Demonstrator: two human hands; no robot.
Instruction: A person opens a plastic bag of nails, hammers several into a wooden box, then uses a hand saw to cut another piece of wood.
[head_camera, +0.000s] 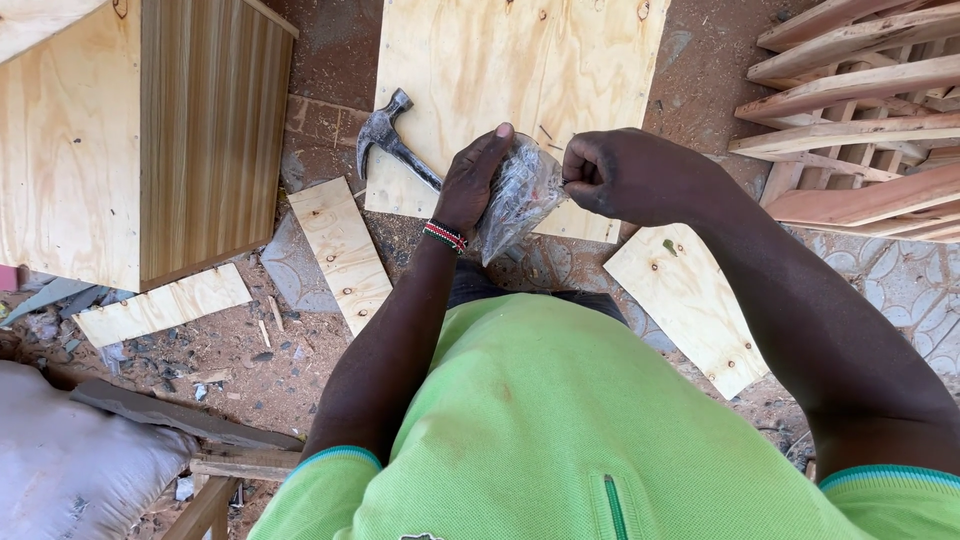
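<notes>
Bare red-brown dirt floor (330, 60) littered with wood chips, in bright daylight. At far left stands a plywood cabinet (70, 150) with a striped side. A large plywood sheet (520, 60) lies far centre, with a hammer (392, 140) on its left edge. Plywood offcuts lie left (162, 305), centre (342, 250) and right (690, 300). Stacked timber slats (860, 120) fill the far right. A grey sack (70, 470) sits near left, and patterned paving (900, 280) shows at right.

Left hand (472, 180): forearm reaching forward from body, beaded band on wrist, fingers straight and pointing up, palm turned toward other hand. Right hand (618, 176): arm bent in from right, knuckles up, fingers curled, fingertips pinched together toward left hand.
</notes>
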